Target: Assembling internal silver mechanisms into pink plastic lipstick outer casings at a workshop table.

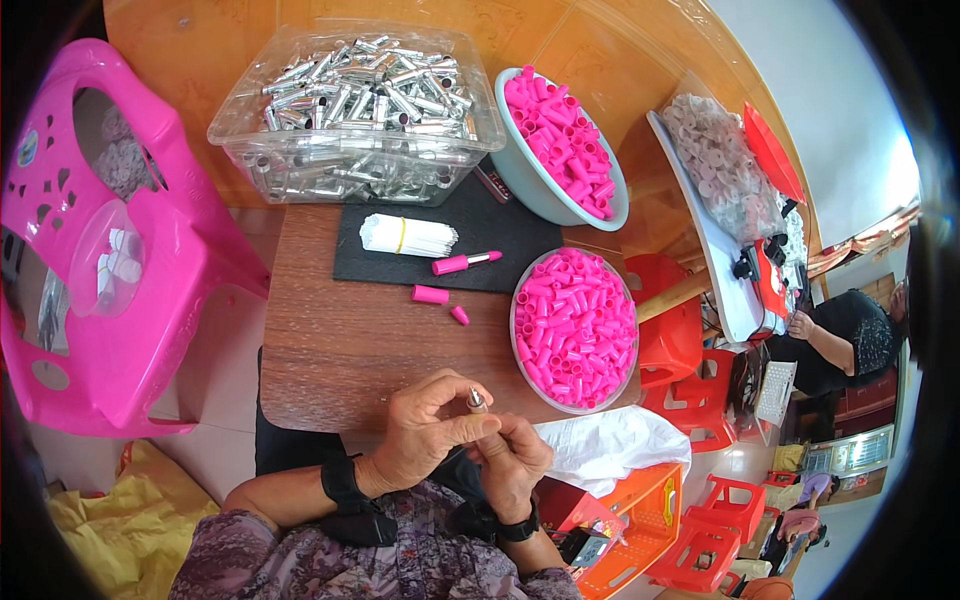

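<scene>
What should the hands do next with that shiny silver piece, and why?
Perhaps bring the silver piece in the left hand toward the loose pink tube, because the pink stick on the black mat seems to have silver joined to pink.

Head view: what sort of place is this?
Probably a small assembly workshop, perhaps in a home: bulk silver tubes, heaped pink caps, and another person beside a white table.

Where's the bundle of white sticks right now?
In the head view, left of centre: the white bundle lies on the black mat, in front of the clear bin of silver tubes.
</scene>
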`<state>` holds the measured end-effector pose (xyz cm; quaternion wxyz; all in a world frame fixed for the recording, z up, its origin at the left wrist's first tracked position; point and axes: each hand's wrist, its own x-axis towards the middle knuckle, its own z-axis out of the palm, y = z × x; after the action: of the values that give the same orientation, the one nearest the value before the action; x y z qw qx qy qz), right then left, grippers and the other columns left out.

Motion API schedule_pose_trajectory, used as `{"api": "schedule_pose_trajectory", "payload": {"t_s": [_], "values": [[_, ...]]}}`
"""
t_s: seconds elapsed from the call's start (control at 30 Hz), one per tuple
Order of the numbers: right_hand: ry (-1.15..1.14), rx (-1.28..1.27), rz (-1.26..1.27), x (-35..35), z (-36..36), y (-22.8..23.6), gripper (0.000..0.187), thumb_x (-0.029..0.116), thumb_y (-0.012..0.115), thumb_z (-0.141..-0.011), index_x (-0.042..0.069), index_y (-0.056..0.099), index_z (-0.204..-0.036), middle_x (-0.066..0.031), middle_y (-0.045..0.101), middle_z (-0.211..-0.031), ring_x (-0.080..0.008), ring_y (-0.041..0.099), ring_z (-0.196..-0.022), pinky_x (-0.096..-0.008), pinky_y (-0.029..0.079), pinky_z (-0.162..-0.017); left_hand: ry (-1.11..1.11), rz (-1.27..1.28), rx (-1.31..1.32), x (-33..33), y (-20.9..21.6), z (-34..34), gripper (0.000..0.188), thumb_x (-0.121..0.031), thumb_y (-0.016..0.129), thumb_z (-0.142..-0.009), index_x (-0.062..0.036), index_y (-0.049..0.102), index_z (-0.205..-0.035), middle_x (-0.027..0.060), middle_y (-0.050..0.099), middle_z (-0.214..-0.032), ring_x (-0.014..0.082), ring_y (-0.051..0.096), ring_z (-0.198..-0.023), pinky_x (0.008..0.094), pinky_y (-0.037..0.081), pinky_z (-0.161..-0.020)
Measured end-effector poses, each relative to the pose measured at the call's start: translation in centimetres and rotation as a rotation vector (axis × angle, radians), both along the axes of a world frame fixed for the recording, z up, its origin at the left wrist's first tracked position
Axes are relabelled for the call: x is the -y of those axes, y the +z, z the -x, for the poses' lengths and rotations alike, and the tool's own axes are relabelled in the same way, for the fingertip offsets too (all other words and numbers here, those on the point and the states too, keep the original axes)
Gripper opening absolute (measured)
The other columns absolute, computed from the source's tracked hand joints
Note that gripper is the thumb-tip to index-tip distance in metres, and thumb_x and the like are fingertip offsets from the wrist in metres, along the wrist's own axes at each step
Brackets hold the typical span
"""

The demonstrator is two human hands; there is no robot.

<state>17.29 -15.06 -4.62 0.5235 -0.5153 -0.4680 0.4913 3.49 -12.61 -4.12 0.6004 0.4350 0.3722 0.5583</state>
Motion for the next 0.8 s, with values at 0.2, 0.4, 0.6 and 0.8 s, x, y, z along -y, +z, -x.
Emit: {"api": "schedule_pose_trajectory", "payload": {"t_s": [0.2, 0.4, 0.6, 0.8], "values": [[0.052, -0.01, 0.064, 0.1, -0.2, 0.2, 0.004, 0.001, 0.063, -0.087, -0.002, 0.063, -0.089, -0.0067, 0.066, -0.075, -0.0076, 0.058, -0.06, -0.0187, 0.046, -0.054, 0.001, 0.07, 0.153, -0.1, -0.6, 0.2, 0.016, -0.002, 0.071, -0.081, 0.0029, 0.061, -0.093, 0.0045, 0.057, -0.093, 0.0091, 0.058, -0.081, 0.022, 0.051, -0.069], [0.084, -0.025, 0.061, -0.2, 0.0, 0.5, 0.006, 0.003, 0.063, -0.087, -0.002, 0.063, -0.091, -0.0074, 0.067, -0.076, -0.0076, 0.059, -0.061, -0.0186, 0.046, -0.054, -0.006, 0.143, 0.16, -0.4, -0.1, 0.7, 0.014, -0.004, 0.069, -0.083, 0.0009, 0.06, -0.092, 0.0024, 0.059, -0.084, 0.0081, 0.058, -0.075, 0.0217, 0.05, -0.066], [0.096, 0.077, 0.169, -1.9, 1.6, 2.2, 0.011, 0.007, 0.059, -0.09, -0.004, 0.062, -0.09, -0.0085, 0.066, -0.073, -0.0087, 0.057, -0.058, -0.0201, 0.046, -0.052, 0.022, 0.278, 0.288, -1.5, -0.6, 2.4, 0.015, -0.016, 0.063, -0.089, -0.0035, 0.06, -0.096, 0.0094, 0.066, -0.084, 0.0123, 0.06, -0.069, 0.0224, 0.045, -0.055], [0.127, 0.459, -0.247, -5.1, 1.6, 0.9, 0.016, 0.009, 0.062, -0.087, -0.001, 0.064, -0.099, -0.0116, 0.063, -0.078, -0.0173, 0.061, -0.067, -0.0283, 0.048, -0.057, 0.107, 0.378, 0.44, -1.7, -2.0, 6.0, 0.016, -0.017, 0.058, -0.092, -0.0029, 0.059, -0.099, 0.0119, 0.066, -0.085, 0.0144, 0.061, -0.067, 0.0248, 0.044, -0.054]]}}
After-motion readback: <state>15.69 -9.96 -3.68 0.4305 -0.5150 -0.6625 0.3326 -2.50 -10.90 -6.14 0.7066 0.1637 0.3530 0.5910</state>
